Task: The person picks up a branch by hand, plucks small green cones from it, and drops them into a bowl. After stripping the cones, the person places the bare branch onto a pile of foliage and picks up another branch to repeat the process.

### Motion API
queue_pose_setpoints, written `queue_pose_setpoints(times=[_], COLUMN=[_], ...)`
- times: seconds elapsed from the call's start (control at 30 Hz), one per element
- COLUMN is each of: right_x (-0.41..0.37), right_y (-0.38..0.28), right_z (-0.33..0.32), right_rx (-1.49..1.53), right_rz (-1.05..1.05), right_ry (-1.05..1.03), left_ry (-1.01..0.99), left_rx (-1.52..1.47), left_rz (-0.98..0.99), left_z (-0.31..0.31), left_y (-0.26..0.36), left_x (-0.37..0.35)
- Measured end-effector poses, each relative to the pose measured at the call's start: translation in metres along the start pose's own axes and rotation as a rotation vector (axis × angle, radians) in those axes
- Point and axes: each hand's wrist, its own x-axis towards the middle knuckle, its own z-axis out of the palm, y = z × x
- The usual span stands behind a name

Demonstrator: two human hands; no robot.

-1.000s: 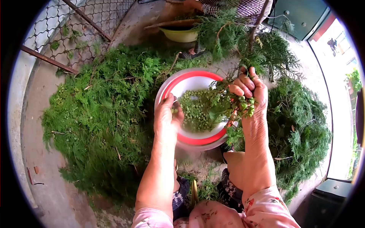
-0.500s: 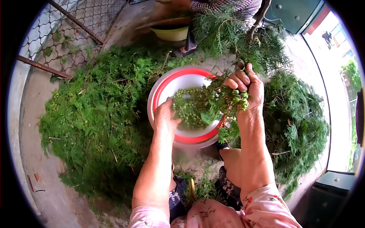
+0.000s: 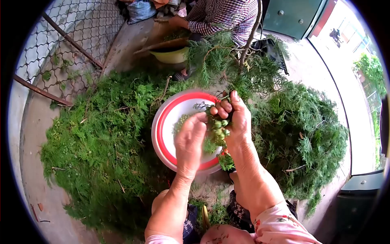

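Note:
My right hand (image 3: 233,116) is closed round a green branch (image 3: 243,67), over the right side of a white basin with a red band (image 3: 161,140). A cluster of green cones (image 3: 219,131) hangs from its fingers. Close to the cluster, on its left, is my left hand (image 3: 190,140), slightly blurred; its fingertips lie near the twigs, and whether they grip anything is unclear. Small green cones (image 3: 181,122) lie inside the basin, partly covered by my left hand.
Piles of cut foliage lie left (image 3: 97,150) and right (image 3: 313,134) of the basin. Beyond it, a person in a checkered shirt (image 3: 219,18) sits by a yellow basin (image 3: 170,56). Wire mesh (image 3: 61,53) stands at the upper left.
My left hand has left the basin's left side and come up beside the cone cluster. The view has shifted, and my right hand with the branch appears lower and further left.

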Motion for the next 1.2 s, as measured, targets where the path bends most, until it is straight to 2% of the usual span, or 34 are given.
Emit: queue_pose_setpoints(times=[0.07, 0.17, 0.2, 0.27, 0.37, 0.47, 0.53, 0.6, 0.63, 0.67, 0.73, 0.83, 0.97, 1.1, 1.2], right_x=[-0.005, -0.006, -0.006, -0.01, -0.012, -0.012, -0.014, -0.012, -0.011, -0.011, -0.014, -0.015, -0.015, -0.01, -0.011], right_y=[0.006, 0.017, 0.02, 0.025, 0.028, 0.029, 0.032, 0.033, 0.034, 0.035, 0.035, 0.036, 0.04, 0.045, 0.046], right_z=[0.006, 0.004, 0.005, 0.009, 0.012, 0.012, 0.02, 0.012, 0.011, 0.01, 0.012, 0.017, 0.019, 0.018, 0.018], right_rx=[-0.031, -0.083, -0.075, -0.106, -0.145, -0.15, -0.129, 0.005, 0.085, 0.165, 0.169, 0.145, 0.088, 0.005, -0.009], right_rz=[-0.097, -0.154, -0.154, -0.164, -0.159, -0.101, -0.073, 0.003, 0.051, 0.099, 0.178, 0.263, 0.118, 0.021, -0.03], right_ry=[0.005, 0.014, 0.006, 0.067, 0.038, 0.126, 0.266, 0.231, 0.23, 0.228, 0.219, 0.237, 0.264, 0.345, 0.393], left_ry=[-0.111, -0.075, -0.042, 0.018, 0.099, 0.157, 0.228, 0.245, 0.254, 0.265, 0.384, 0.417, 0.359, 0.356, 0.324], left_rx=[0.056, 0.29, 0.544, 0.509, 0.564, 0.466, 0.306, 0.091, -0.078, -0.118, -0.282, -0.458, -0.72, -0.669, -0.59], left_rz=[0.03, 0.399, 0.484, 0.345, 0.431, 0.15, 0.172, -0.027, -0.047, -0.083, -0.208, -0.328, -0.322, -0.425, -0.413], left_z=[0.001, 0.011, 0.01, 0.013, 0.013, 0.019, 0.022, 0.017, 0.015, 0.014, 0.013, 0.013, 0.004, 0.001, -0.003], left_y=[-0.002, -0.01, -0.009, -0.009, -0.017, -0.003, -0.007, -0.007, -0.008, -0.008, 0.0, 0.004, -0.012, -0.005, -0.009], left_x=[0.0, 0.0, 0.0, -0.005, 0.0, -0.002, 0.002, 0.004, 0.007, 0.01, 0.014, 0.014, 0.01, 0.006, 0.004])
